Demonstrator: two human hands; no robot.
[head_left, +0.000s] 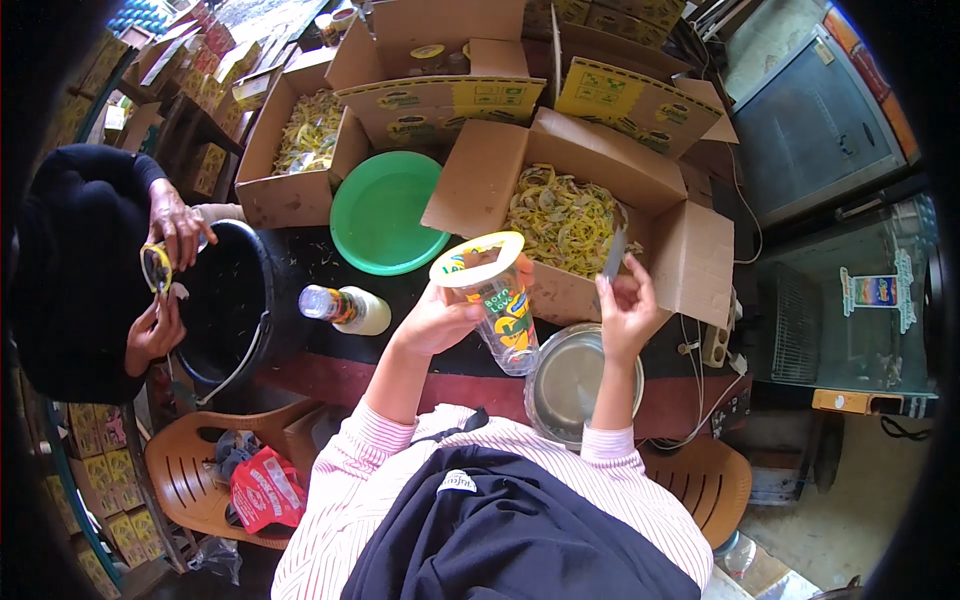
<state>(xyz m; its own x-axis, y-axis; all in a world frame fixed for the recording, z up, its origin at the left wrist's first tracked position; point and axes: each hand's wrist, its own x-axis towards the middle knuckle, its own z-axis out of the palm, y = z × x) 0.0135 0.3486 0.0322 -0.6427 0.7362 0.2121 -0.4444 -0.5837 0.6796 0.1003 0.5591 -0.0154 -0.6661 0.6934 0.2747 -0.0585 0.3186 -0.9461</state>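
My left hand (440, 318) is closed around a clear plastic cup (508, 325) with a yellow rim and colourful print. The cup is tilted, its wide mouth toward the upper left. To its right, my right hand (630, 305) pinches a flat grey blade (614, 256), apart from the cup. Its handle, if any, is hidden by the fingers. Just beyond the blade, an open cardboard box (480, 180) holds a heap of yellow plastic strips and rings (560, 220). Below the cup and right hand sits a round metal basin (575, 385).
A green basin (390, 212) and a bottle with whitish contents (362, 311) stand left of the cup. At left, a co-worker's hands (172, 235) hold a yellow-rimmed piece beside a black bucket (265, 300). More cardboard boxes (440, 105) line the far side. A glass case (850, 300) stands right.
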